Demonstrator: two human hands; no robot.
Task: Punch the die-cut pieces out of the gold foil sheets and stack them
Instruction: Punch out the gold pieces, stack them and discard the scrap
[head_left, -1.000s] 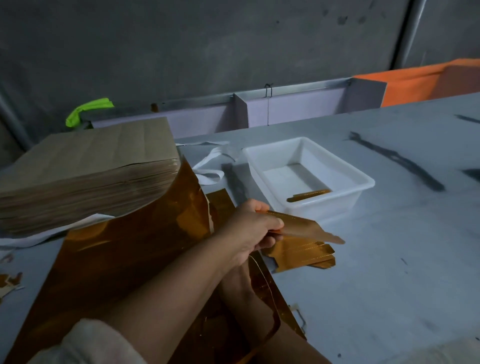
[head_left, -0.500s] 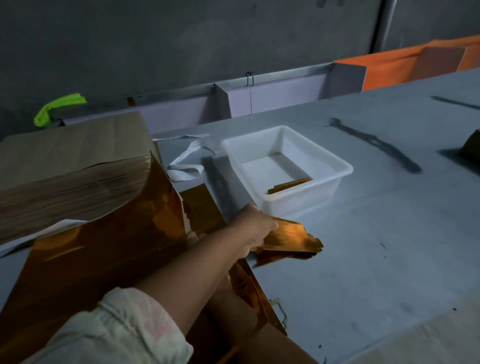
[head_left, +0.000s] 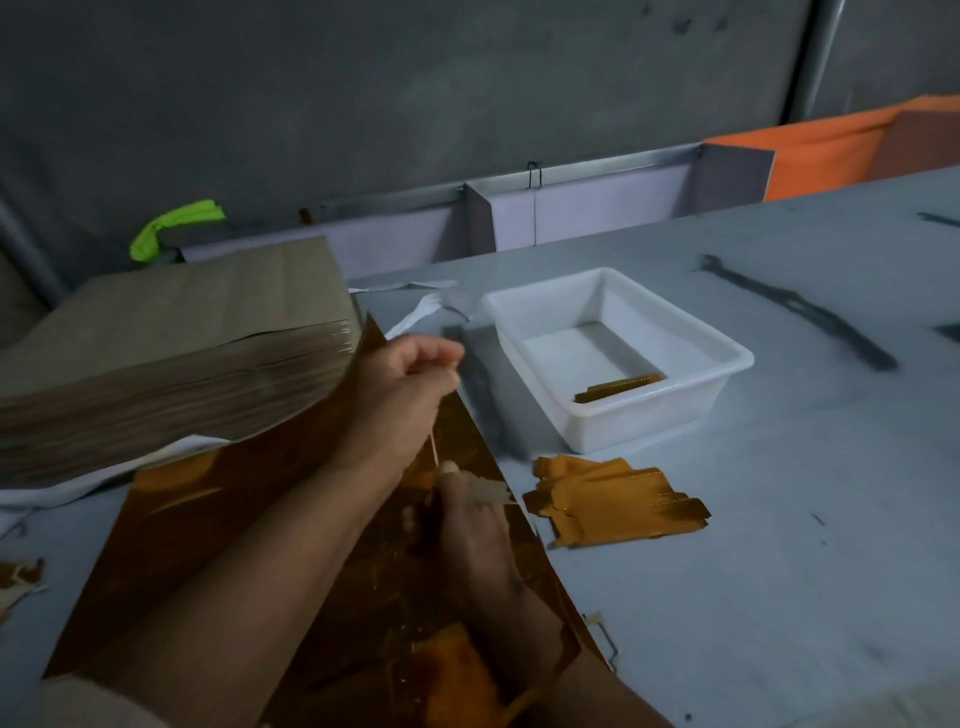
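- Head view: left hand (head_left: 405, 382) curled, pinching a thin strip (head_left: 434, 441) above the gold sheet (head_left: 234, 545)
- Right hand (head_left: 470, 525) rests on the sheet; grip too blurred to tell
- Done: small pile (head_left: 613, 504) of punched pieces on the surface (head_left: 727, 597), 3 o'clock from the right hand
- Left, I judge: this sheet, and probably the tall stack (head_left: 156, 338) at 10 o'clock
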